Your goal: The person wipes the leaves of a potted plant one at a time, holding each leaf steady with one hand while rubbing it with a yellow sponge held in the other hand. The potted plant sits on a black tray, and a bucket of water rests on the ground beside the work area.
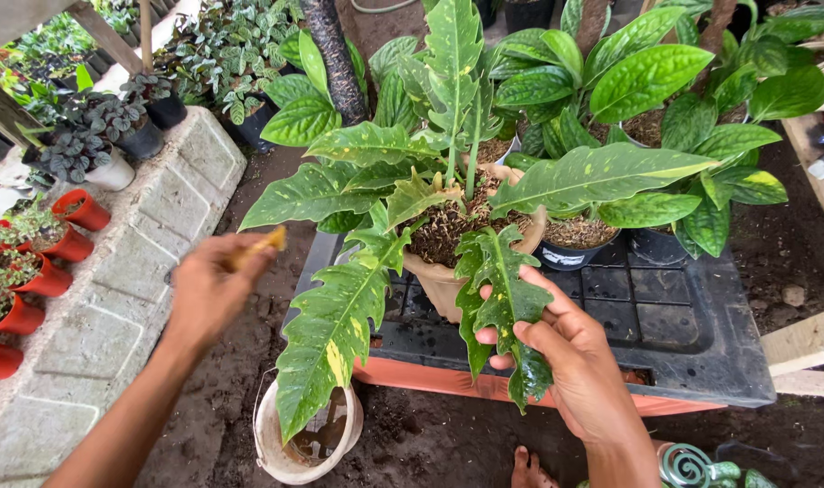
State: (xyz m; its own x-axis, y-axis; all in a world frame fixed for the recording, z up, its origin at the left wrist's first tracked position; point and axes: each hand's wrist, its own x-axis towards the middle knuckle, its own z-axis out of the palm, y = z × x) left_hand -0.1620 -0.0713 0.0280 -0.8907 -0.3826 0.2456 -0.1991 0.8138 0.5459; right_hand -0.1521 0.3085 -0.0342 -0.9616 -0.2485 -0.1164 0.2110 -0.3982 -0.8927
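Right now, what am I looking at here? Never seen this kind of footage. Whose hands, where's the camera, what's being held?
There is one picture, shot from a camera on a person's head looking down, so both hands belong to the wearer. No machine is involved.

The right hand holds a lobed green leaf of a yellow-flecked potted plant in a tan pot. The left hand is raised off to the side, pinching a small yellowish object; motion blur hides what it is.

The pot stands on a black plastic tray with other leafy pots behind it. Below, on the soil, sits a pale bucket with liquid in it. At left, a concrete-block ledge runs beside small red pots.
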